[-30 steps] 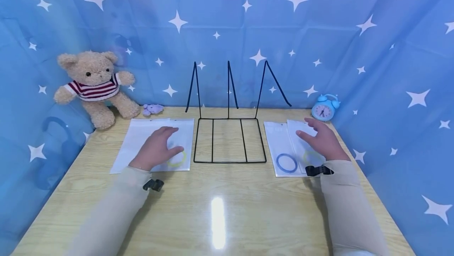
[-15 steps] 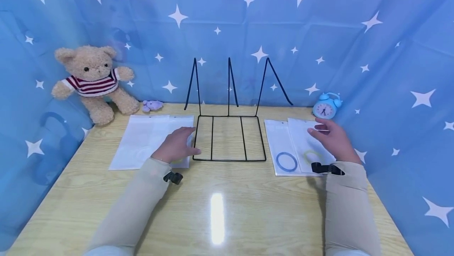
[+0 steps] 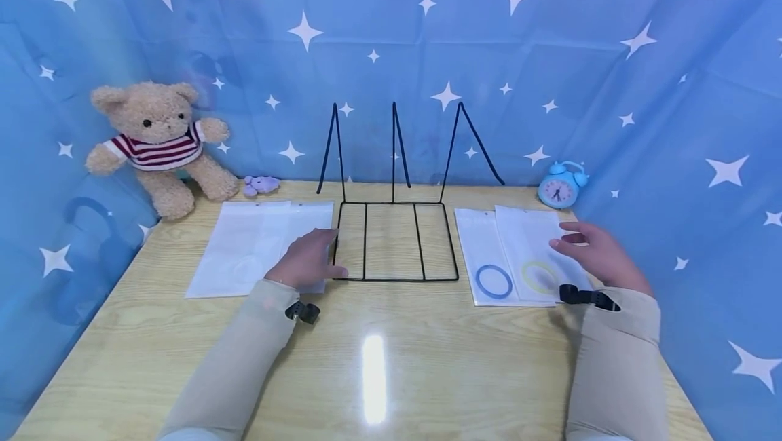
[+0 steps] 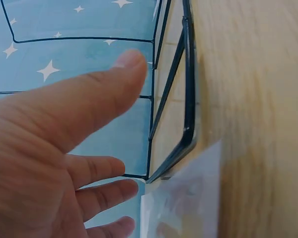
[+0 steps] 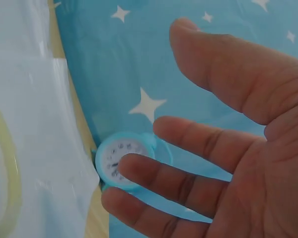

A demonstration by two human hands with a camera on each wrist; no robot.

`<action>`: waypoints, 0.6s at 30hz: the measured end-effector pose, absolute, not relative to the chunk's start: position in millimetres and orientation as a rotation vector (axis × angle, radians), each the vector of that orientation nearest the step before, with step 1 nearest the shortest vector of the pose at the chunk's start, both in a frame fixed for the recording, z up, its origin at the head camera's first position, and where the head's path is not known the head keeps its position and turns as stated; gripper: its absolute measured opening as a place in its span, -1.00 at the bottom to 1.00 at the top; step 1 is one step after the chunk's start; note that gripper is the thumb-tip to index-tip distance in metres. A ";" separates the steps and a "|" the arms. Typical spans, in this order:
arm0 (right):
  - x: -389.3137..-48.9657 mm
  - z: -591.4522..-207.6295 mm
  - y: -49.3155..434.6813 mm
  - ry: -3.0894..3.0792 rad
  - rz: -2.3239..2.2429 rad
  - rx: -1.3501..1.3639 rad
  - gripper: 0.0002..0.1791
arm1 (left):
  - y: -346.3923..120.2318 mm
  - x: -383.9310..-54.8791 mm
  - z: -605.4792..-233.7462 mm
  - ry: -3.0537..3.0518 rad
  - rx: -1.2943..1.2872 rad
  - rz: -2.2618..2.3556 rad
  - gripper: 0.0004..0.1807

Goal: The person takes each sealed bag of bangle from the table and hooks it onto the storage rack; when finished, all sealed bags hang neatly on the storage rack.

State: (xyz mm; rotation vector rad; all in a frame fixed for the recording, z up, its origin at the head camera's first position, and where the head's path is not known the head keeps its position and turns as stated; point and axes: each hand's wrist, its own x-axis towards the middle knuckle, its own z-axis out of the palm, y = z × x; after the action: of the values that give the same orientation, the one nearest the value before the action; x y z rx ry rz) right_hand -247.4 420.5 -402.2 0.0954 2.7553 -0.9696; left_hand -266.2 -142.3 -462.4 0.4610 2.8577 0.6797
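A black wire display rack (image 3: 397,280) with three upright hooks stands mid-table. My left hand (image 3: 305,259) is at the rack's left side, thumb and fingers apart and overlapping its frame; nothing is gripped. In the left wrist view, the thumb passes in front of the rack's wires (image 4: 189,74). White plastic bags (image 3: 241,237) lie partly under that hand. To the right of the rack lie more plastic bags (image 3: 479,237), showing a blue ring (image 3: 478,281) and a yellow ring (image 3: 524,275). My right hand (image 3: 605,258) hovers at their right edge, fingers loosely bent, holding nothing.
A teddy bear (image 3: 165,152) in a striped sweater sits at the back left, beside a small purple toy (image 3: 261,185). At the back right stands a blue alarm clock (image 3: 558,192). A starry blue curtain (image 3: 391,20) surrounds the wooden table (image 3: 452,366).
My left hand has moved right, from over the left bags to the rack's left side. My right hand has shifted right, uncovering more of the yellow ring.
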 end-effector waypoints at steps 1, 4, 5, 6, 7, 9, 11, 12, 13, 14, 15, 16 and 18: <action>-246.2 -402.2 422.6 2.753 -0.961 0.095 0.10 | -142.2 -266.7 -464.2 2.861 0.471 0.667 0.05; -244.6 -402.8 427.4 2.745 -0.940 0.116 0.12 | -142.1 -267.7 -468.7 2.851 0.478 0.653 0.04; -244.3 -403.2 428.7 2.741 -0.937 0.124 0.12 | -142.0 -267.4 -469.7 2.843 0.471 0.659 0.04; -244.1 -403.9 430.1 2.738 -0.933 0.130 0.11 | -141.8 -267.3 -470.7 2.836 0.464 0.665 0.04; -243.8 -404.6 431.5 2.735 -0.929 0.132 0.10 | -141.6 -267.1 -471.5 2.828 0.459 0.670 0.03; -243.3 -407.1 434.8 2.730 -0.914 0.133 0.08 | -141.3 -266.6 -472.5 2.816 0.445 0.677 0.03; -243.1 -410.2 438.3 2.715 -0.901 0.134 0.08 | -141.1 -266.1 -473.3 2.814 0.438 0.667 0.04; -243.0 -411.6 440.0 2.709 -0.891 0.132 0.09 | -141.2 -265.9 -473.7 2.813 0.437 0.662 0.04; -243.1 -413.5 442.1 2.701 -0.882 0.130 0.09 | -141.1 -265.6 -473.9 2.808 0.435 0.660 0.04; -243.4 -415.2 444.1 2.693 -0.878 0.132 0.08 | -141.1 -265.4 -473.9 2.804 0.433 0.658 0.04; -243.6 -416.7 446.0 2.682 -0.876 0.138 0.08 | -141.0 -265.3 -473.9 2.799 0.432 0.654 0.04; -244.1 -418.2 448.1 2.671 -0.874 0.150 0.08 | -141.0 -265.0 -473.8 2.794 0.433 0.651 0.04; -245.1 -420.6 452.0 2.651 -0.868 0.170 0.06 | -140.6 -264.8 -473.2 2.788 0.430 0.645 0.03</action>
State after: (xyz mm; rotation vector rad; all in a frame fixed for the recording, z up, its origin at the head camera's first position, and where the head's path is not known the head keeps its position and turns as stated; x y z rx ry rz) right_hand -245.1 452.0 -420.6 0.1697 2.6510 -0.8683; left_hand -264.8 -140.6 -473.2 0.4305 2.7879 0.6453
